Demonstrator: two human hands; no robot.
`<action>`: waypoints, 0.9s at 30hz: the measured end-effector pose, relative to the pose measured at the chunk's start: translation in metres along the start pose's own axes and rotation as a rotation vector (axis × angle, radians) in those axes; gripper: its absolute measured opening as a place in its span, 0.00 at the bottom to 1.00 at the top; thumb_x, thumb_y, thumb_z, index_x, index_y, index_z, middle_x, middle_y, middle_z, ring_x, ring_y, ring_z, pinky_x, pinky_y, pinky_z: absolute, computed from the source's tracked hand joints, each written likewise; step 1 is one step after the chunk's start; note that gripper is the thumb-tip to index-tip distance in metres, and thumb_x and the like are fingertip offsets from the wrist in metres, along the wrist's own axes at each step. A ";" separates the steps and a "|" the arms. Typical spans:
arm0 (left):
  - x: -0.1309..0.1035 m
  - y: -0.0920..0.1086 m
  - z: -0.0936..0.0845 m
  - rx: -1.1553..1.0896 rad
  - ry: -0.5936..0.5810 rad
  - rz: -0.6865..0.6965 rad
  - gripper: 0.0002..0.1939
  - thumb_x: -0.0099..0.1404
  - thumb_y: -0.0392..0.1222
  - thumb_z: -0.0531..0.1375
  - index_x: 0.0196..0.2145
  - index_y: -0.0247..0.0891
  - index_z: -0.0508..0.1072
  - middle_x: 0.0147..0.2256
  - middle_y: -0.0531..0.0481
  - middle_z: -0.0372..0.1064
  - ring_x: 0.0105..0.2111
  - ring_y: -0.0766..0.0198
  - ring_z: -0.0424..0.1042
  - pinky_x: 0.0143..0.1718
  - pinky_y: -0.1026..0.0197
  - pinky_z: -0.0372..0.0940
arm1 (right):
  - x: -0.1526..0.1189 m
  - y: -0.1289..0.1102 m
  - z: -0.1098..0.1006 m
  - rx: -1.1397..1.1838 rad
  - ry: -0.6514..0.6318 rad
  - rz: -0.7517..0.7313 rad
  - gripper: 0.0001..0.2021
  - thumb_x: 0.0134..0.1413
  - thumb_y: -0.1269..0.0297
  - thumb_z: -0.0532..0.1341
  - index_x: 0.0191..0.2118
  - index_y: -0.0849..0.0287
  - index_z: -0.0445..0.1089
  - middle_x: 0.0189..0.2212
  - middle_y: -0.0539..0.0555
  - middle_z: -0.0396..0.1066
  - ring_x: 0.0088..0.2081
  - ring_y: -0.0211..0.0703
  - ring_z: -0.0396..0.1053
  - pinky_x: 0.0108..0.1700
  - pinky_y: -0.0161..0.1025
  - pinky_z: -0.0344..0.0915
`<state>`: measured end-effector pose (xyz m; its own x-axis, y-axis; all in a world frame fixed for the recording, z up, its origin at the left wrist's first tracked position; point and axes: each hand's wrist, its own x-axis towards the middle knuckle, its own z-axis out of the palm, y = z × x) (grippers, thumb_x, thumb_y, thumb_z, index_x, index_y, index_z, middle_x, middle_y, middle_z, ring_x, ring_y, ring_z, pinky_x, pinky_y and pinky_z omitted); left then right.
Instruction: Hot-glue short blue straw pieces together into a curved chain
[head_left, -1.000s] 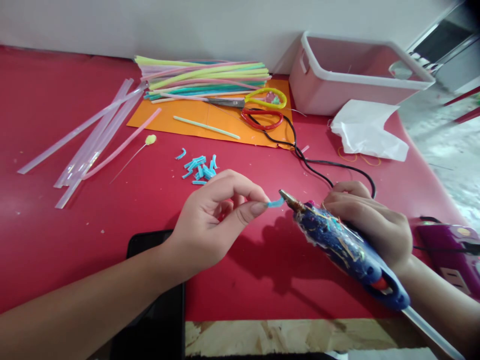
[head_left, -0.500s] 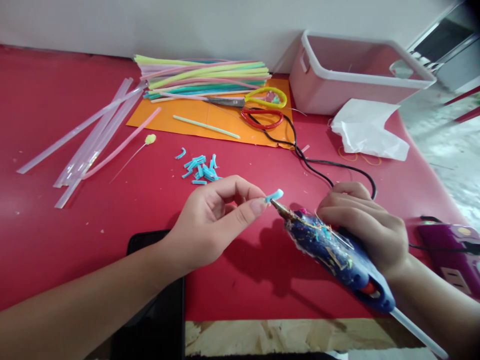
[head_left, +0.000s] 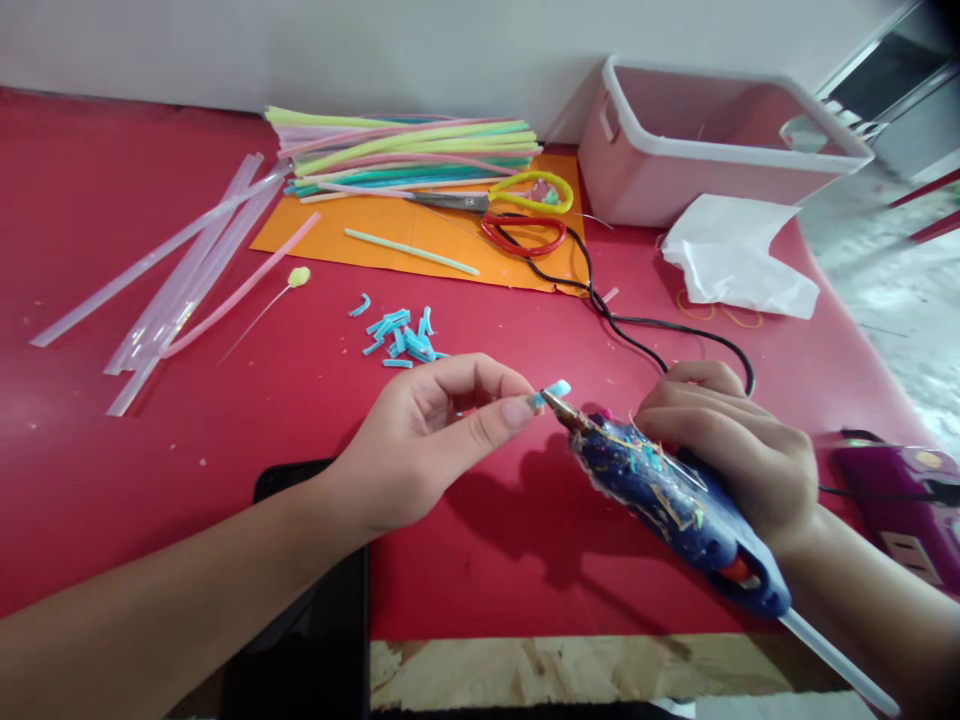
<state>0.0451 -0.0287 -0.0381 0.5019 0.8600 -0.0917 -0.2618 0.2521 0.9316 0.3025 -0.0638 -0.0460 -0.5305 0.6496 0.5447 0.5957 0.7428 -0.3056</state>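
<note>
Between the thumb and forefinger of my left hand (head_left: 435, 440) is a short blue pipe cleaner piece (head_left: 558, 389), its free end pointing right. My right hand (head_left: 739, 450) is wrapped around a blue hot glue gun (head_left: 660, 490) that is streaked with dried glue and coloured scraps. The gun's metal nozzle (head_left: 559, 408) touches the blue piece close to my left fingertips. A clear glue stick (head_left: 836, 660) sticks out of its rear. Beyond my left hand lies a small pile of cut blue pipe cleaner pieces (head_left: 409, 335).
Scissors (head_left: 517, 205) and a bundle of coloured pipe cleaners (head_left: 420, 150) rest on an orange envelope (head_left: 337, 240). Glue sticks (head_left: 180, 260) lie left, near a yellow-tipped wire (head_left: 298, 277). A black cord (head_left: 622, 335), pink bin (head_left: 652, 180), purple power strip (head_left: 892, 500) and black phone (head_left: 307, 620) surround my hands.
The nozzle tip has shifted slightly up and across the blue piece, which has tilted a little. Both hands keep their grips and have barely moved.
</note>
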 end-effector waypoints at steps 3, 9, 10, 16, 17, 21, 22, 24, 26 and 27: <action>0.000 0.000 0.000 0.018 -0.006 0.011 0.05 0.68 0.37 0.66 0.33 0.36 0.76 0.26 0.57 0.63 0.25 0.73 0.59 0.26 0.69 0.57 | 0.001 -0.001 0.000 -0.001 0.007 0.001 0.04 0.69 0.65 0.56 0.41 0.56 0.67 0.25 0.50 0.68 0.26 0.42 0.69 0.38 0.48 0.64; 0.001 -0.003 -0.001 0.055 -0.030 0.058 0.05 0.69 0.36 0.64 0.33 0.37 0.74 0.26 0.58 0.61 0.23 0.73 0.56 0.24 0.68 0.54 | 0.002 -0.002 -0.002 0.007 -0.010 0.001 0.05 0.70 0.65 0.55 0.41 0.56 0.66 0.24 0.50 0.67 0.25 0.43 0.68 0.39 0.48 0.64; 0.000 -0.003 -0.001 0.056 -0.032 0.058 0.05 0.69 0.36 0.64 0.34 0.37 0.74 0.26 0.58 0.61 0.23 0.73 0.56 0.24 0.68 0.54 | 0.002 -0.002 -0.002 0.011 -0.011 -0.002 0.04 0.70 0.65 0.55 0.41 0.56 0.66 0.24 0.50 0.67 0.26 0.43 0.68 0.39 0.48 0.64; -0.001 -0.004 -0.002 0.064 -0.034 0.077 0.04 0.69 0.36 0.64 0.34 0.38 0.75 0.29 0.57 0.65 0.24 0.74 0.58 0.24 0.69 0.55 | 0.001 -0.001 -0.002 0.014 -0.003 -0.003 0.05 0.70 0.63 0.55 0.41 0.56 0.66 0.24 0.50 0.66 0.25 0.43 0.69 0.38 0.48 0.64; -0.001 -0.005 -0.002 0.063 -0.033 0.080 0.04 0.69 0.36 0.65 0.34 0.38 0.75 0.30 0.56 0.65 0.24 0.74 0.58 0.24 0.69 0.55 | 0.001 -0.001 -0.002 0.015 -0.002 -0.006 0.05 0.70 0.63 0.55 0.41 0.56 0.66 0.24 0.50 0.66 0.25 0.43 0.69 0.38 0.48 0.63; 0.001 -0.006 -0.002 0.056 -0.032 0.111 0.05 0.68 0.34 0.64 0.33 0.38 0.75 0.31 0.56 0.66 0.25 0.74 0.60 0.25 0.69 0.57 | 0.002 -0.001 -0.002 0.010 0.002 -0.002 0.04 0.70 0.64 0.55 0.41 0.56 0.65 0.24 0.50 0.67 0.25 0.43 0.68 0.38 0.49 0.63; 0.002 -0.006 -0.002 0.052 -0.032 0.122 0.05 0.68 0.33 0.64 0.33 0.39 0.75 0.31 0.55 0.66 0.25 0.74 0.61 0.25 0.69 0.57 | 0.002 -0.002 -0.002 0.010 0.001 0.002 0.04 0.70 0.64 0.56 0.41 0.56 0.65 0.24 0.50 0.67 0.25 0.43 0.68 0.38 0.49 0.63; 0.002 -0.006 -0.002 0.045 -0.030 0.133 0.05 0.68 0.33 0.64 0.33 0.39 0.75 0.32 0.55 0.66 0.26 0.74 0.62 0.25 0.69 0.58 | 0.002 -0.001 -0.002 0.009 -0.001 0.005 0.04 0.70 0.64 0.55 0.42 0.56 0.65 0.24 0.50 0.67 0.25 0.43 0.68 0.39 0.49 0.64; 0.001 -0.006 -0.002 0.044 -0.021 0.127 0.05 0.68 0.34 0.64 0.33 0.39 0.75 0.31 0.55 0.66 0.25 0.73 0.62 0.25 0.69 0.58 | 0.000 -0.001 -0.002 0.004 0.000 0.005 0.04 0.70 0.64 0.55 0.42 0.56 0.65 0.24 0.50 0.68 0.25 0.43 0.69 0.40 0.49 0.64; 0.000 -0.007 -0.002 0.047 -0.014 0.120 0.05 0.68 0.34 0.65 0.33 0.39 0.75 0.30 0.55 0.65 0.25 0.73 0.62 0.25 0.69 0.58 | 0.000 0.000 -0.002 0.001 0.004 0.007 0.04 0.70 0.64 0.55 0.42 0.56 0.65 0.25 0.50 0.68 0.25 0.43 0.69 0.40 0.50 0.64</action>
<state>0.0452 -0.0292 -0.0449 0.4810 0.8763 0.0261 -0.2821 0.1265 0.9510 0.3037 -0.0647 -0.0442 -0.5240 0.6540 0.5455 0.5986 0.7385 -0.3103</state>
